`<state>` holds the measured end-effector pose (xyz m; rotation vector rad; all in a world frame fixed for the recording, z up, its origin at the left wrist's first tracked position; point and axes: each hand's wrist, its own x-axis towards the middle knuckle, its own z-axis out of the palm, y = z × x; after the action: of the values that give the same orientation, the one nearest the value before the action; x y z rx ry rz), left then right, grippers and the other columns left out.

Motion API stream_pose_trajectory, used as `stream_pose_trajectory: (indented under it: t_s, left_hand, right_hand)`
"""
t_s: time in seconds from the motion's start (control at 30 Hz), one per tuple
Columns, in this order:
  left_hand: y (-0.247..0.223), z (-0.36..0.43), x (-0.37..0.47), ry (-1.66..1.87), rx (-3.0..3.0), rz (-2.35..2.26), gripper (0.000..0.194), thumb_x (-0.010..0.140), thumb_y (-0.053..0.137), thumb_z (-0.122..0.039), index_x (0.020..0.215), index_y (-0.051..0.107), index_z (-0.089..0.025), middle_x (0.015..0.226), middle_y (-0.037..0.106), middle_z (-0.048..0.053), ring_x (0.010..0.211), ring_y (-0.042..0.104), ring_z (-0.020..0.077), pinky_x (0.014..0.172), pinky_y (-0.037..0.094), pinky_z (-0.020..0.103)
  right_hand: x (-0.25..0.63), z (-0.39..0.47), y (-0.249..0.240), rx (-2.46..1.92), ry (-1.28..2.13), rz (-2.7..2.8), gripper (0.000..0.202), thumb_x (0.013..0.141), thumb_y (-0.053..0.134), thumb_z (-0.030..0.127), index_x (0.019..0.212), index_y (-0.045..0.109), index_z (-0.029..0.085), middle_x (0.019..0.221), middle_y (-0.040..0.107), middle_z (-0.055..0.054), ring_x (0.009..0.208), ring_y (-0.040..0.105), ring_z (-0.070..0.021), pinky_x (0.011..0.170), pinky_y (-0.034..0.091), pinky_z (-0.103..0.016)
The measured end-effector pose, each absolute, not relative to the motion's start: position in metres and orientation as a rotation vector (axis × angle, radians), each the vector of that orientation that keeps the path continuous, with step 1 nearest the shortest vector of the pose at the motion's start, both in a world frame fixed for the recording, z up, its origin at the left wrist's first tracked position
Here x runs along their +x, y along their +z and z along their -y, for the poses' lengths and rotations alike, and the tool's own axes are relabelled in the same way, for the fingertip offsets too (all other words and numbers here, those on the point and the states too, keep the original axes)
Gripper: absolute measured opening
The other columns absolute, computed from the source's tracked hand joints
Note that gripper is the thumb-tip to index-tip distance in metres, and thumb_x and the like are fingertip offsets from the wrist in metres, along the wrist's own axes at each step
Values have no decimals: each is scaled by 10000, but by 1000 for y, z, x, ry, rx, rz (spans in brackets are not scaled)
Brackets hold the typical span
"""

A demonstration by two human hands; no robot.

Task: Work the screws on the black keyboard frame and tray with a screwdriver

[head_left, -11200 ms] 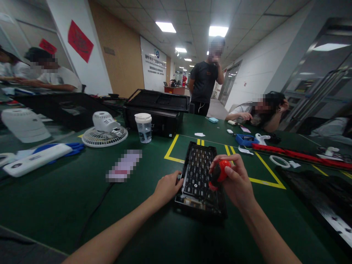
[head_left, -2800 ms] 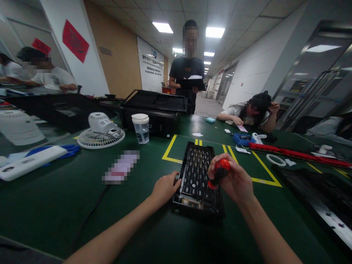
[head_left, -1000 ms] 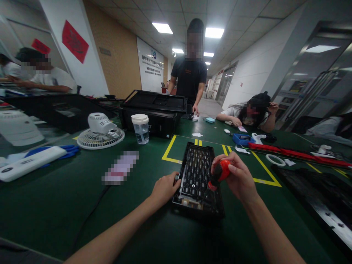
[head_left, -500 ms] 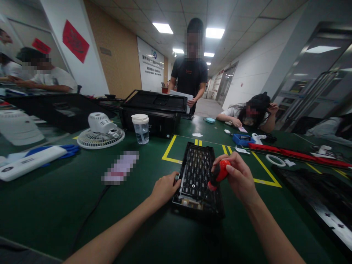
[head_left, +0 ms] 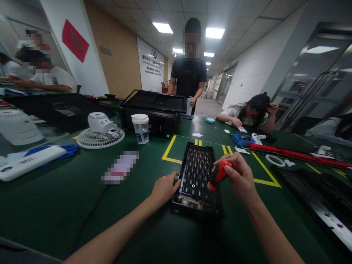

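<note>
Gripping a tilted screwdriver [head_left: 219,175] over the right side of the black honeycomb case [head_left: 190,181] on the table [head_left: 132,223], the right hand [head_left: 239,175] could slip if the left hand [head_left: 164,187], grasping the left edge, loosens.

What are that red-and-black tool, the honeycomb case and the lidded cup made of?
Tool: probably plastic, glossy on the red, duller on the black, perhaps rubber. Honeycomb case: likely moulded plastic, judging by the sheen on its dark cells. Lidded cup: clear, smooth plastic or glass; its contents show through.
</note>
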<state>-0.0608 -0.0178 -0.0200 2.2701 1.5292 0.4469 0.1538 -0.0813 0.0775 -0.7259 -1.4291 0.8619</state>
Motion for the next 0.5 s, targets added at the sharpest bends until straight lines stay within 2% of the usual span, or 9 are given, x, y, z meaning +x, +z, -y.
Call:
stream_pose_trajectory:
  t_s: [0.5]
  left_hand:
    - [-21,17,-60,458,2257,-1515,314,853,378,-404,1100,494,-249,830,659,19,775,613,168,659,409,250]
  right_hand:
    - [154,82,81,-774,747,1455,117,778,581,196,810,468,208,808,509,-7,779,557,-157,612,435,-255]
